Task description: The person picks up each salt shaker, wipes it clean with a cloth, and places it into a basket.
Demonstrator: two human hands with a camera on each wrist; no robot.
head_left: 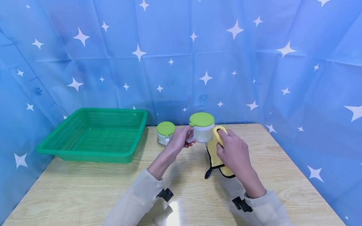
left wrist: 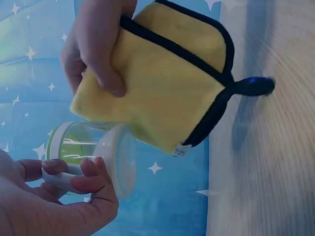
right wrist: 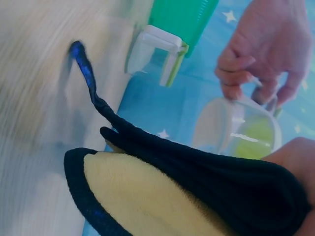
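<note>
Reading the clock from the head view with the held jar point(head_left: 204, 135) at its centre, the left hand point(head_left: 181, 138) sits at 8 o'clock, fingers and thumb clamped on the jar's handle point(left wrist: 61, 181). The right hand point(head_left: 234, 150), at 4 o'clock, grips the folded yellow cloth point(head_left: 213, 153), with a dark loop point(head_left: 208, 173) hanging from the cloth's corner. The hands are apart from each other, the jar and cloth between them; the cloth lies against or just beside the jar's wall, and I cannot tell which.

The jar is off the surface point(head_left: 192, 194), carried by its handle alone, so the likeliest trouble is a twist: a firm push of the cloth from 3 o'clock could turn the jar in that pinch and drop it. If the green lid point(head_left: 202, 119) is not fastened, which cannot be judged here, a tilt could shake it loose. The second jar point(head_left: 162, 139) stands at 9 o'clock, just beyond the left hand, where a backward swing of wrist or sleeve could knock it towards the green basket point(head_left: 130, 155), farther out at 9 o'clock. The dangling loop might also snag on the fingers or handle
</note>
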